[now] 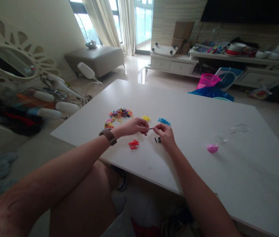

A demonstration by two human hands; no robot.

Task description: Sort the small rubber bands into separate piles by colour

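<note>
Between my two hands a thin black rubber band [151,128] is held, one end in each pinch. My left hand [140,126], with a watch [108,136] on its wrist, has fingers closed on the band's left end. The fingertips of my right hand [165,133] close on its right end. Under my right hand lie a few black bands [158,140], partly hidden by it. A red pile [133,144] sits nearer the table edge, a yellow pile [146,118] and a blue pile [164,121] just beyond the hands. Mixed colours form a larger heap [121,113] at the left.
Everything lies on a white table [191,112]. To the right are a pink object [212,148] and a clear plastic piece [239,128]. Beyond the table stand a pink basket [208,80] and a low cabinet [171,64]. Assorted items crowd the floor at left.
</note>
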